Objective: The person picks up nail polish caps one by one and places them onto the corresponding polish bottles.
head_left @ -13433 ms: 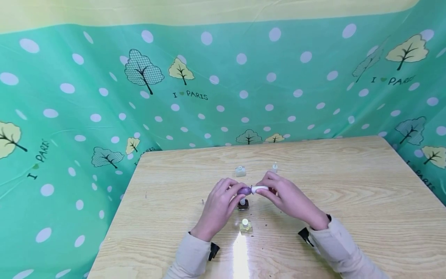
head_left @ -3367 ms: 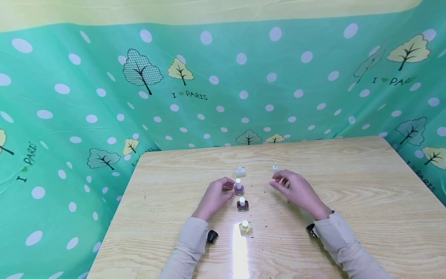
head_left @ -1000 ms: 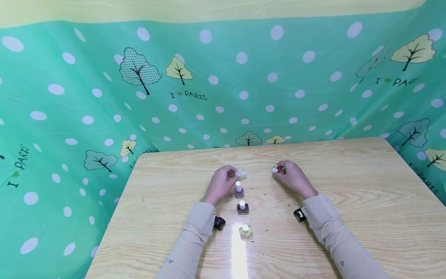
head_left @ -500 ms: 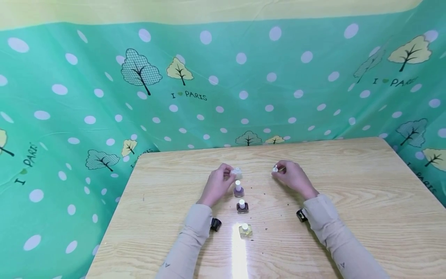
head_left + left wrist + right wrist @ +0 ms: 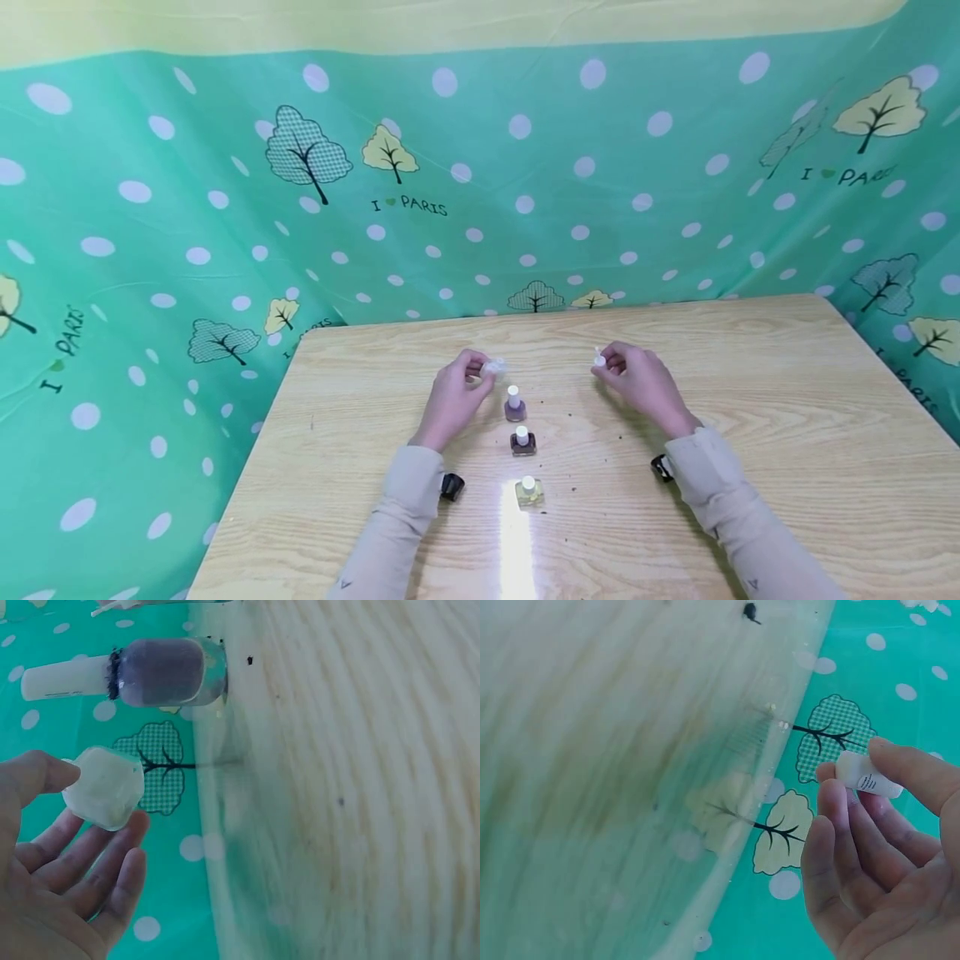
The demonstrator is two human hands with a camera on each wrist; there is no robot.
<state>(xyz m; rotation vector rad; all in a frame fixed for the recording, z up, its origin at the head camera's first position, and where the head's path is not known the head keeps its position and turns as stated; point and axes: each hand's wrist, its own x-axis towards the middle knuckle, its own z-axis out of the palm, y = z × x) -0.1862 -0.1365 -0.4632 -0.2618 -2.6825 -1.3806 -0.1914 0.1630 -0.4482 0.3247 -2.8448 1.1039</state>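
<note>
My left hand pinches a small uncapped nail polish bottle, clear to whitish, between thumb and fingers. In the left wrist view that bottle appears lifted off the table, its base toward the camera. Opposite it, my right hand pinches a white nail polish cap with its brush end pointing up. The right wrist view shows small print on the side of the cap. A capped purple nail polish bottle stands near the left hand, apart from it.
Nearer the front stand a dark nail polish bottle and a yellow one, both with white caps, roughly in line with the purple one. Small dark specks dot the wooden table. A green patterned cloth hangs behind.
Earlier both hands worked on the purple bottle and its cap; now it stands capped. The left hand has picked up the clear bottle and moved left; the right has taken the white cap.
</note>
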